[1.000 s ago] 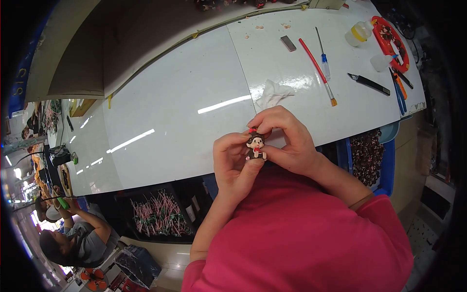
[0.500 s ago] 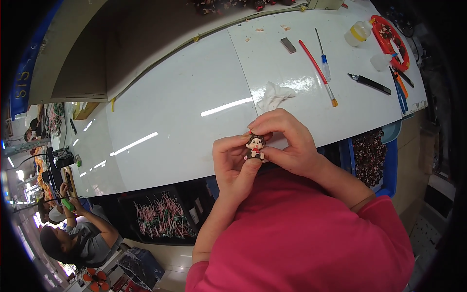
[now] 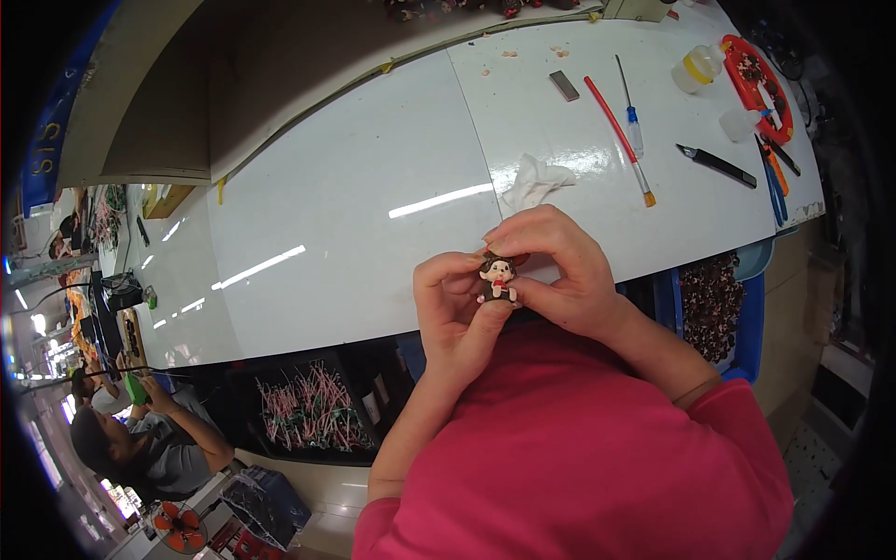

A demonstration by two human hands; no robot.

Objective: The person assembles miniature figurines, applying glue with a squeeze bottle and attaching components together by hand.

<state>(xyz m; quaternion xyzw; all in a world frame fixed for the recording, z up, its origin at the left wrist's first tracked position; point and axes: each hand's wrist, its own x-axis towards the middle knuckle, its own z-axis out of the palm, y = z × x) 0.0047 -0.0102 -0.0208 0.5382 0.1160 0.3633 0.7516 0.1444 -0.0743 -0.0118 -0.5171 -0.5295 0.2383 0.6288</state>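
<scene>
Brown and cream, a small monkey-like figurine (image 3: 499, 278) with a red bow at its chest sits between the person's two hands, upright and face up toward the view, held just off the near edge of the white worktop (image 3: 355, 261). Both hands are closed to a pinch on it. The left hand (image 3: 457, 308) presses its thumb against the figurine's base, with curled fingers reaching the side of the head. The right hand (image 3: 569, 271) arches over, its index finger at the top of the head and its thumb against the body; the remaining fingers are partly hidden.

Just beyond the right hand lies a crumpled white tissue (image 3: 537, 180). Farther off stand or lie a red-handled paintbrush (image 3: 616, 131), a screwdriver (image 3: 635, 131) with a clear blue handle, a grey block (image 3: 564, 86) and a black craft knife (image 3: 717, 165). Toward the far right, a bottle with a yellow band (image 3: 697, 69) is near a red tray (image 3: 739, 45) of small pieces.

Below worktop level, a blue bin (image 3: 744, 364) of brown bits is at right, and a black crate full of pink strands (image 3: 315, 411) at left. A co-worker in grey (image 3: 182, 457) grips something green (image 3: 137, 389).
</scene>
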